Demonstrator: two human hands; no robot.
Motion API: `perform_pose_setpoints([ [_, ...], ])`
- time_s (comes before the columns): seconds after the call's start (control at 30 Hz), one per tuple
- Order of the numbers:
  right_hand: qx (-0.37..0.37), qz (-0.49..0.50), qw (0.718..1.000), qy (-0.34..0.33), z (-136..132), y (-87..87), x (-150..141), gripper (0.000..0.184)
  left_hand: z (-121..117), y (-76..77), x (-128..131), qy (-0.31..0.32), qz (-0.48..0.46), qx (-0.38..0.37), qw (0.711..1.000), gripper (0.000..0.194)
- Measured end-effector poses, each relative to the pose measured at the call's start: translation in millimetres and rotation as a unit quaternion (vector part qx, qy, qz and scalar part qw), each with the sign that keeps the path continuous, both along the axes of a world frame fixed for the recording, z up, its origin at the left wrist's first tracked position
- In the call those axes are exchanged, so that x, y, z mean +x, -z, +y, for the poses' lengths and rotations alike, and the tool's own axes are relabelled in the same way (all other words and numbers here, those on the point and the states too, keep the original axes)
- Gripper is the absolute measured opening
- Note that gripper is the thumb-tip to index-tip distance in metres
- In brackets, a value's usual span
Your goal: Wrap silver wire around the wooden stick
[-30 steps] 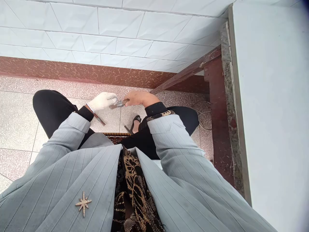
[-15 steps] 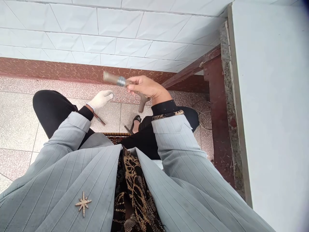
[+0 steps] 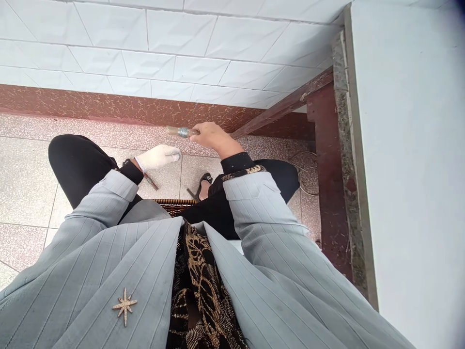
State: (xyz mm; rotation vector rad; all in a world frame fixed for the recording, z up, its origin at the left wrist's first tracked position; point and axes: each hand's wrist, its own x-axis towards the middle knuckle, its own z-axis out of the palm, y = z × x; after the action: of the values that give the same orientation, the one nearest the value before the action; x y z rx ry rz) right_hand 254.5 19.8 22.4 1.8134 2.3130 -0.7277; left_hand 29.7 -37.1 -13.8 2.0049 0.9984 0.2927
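In the head view, my right hand (image 3: 212, 136) is bare and closed around a brown wooden stick (image 3: 174, 131) bound with silvery wire. The stick's pale end points left, and my fingers and palm cover its other end. Below and left of it, my left hand (image 3: 156, 157) wears a white knit glove. Its thumb and fingers are pinched together at a greyish spot that is too small to make out. The two hands are apart, and the gloved one does not touch the stick. A thin reddish-brown rod (image 3: 151, 182) shows just below my left wrist.
A tiled wall (image 3: 181, 36) with a brown skirting (image 3: 109, 106) runs ahead. On the right stand a dark red wooden frame (image 3: 329, 160) and a white tabletop (image 3: 410, 160). A cable (image 3: 308, 189) lies by the frame. Below my hands are a black shoe (image 3: 205, 182) and a woven seat edge (image 3: 172, 206).
My right hand first pulled the stick away from the glove, up and right, showing a forked brown part. Now it is lower and further left again. My left hand has shifted slightly right and down.
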Motion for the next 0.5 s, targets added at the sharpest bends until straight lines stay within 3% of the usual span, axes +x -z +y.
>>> perform_pose_setpoints([
  [0.13,-0.138,-0.073,0.976,-0.155,-6,-0.3,-4,0.021,4,-4.6,-7,-0.044,0.004,0.033,0.998,0.028],
  [0.27,-0.31,0.018,0.928,-0.204,-9,0.3,-5,0.022,11,-6.4,-11,-0.069,-0.004,0.042,0.997,0.023],
  [0.4,-0.36,0.125,0.897,-0.223,-5,0.9,0,0.031,13,-6.5,-12,-0.093,-0.029,0.026,0.995,0.024],
  [0.5,-0.328,0.19,0.899,-0.22,-2,-5.6,8,0.035,16,-2.4,-14,-0.129,-0.03,0.004,0.991,0.022],
])
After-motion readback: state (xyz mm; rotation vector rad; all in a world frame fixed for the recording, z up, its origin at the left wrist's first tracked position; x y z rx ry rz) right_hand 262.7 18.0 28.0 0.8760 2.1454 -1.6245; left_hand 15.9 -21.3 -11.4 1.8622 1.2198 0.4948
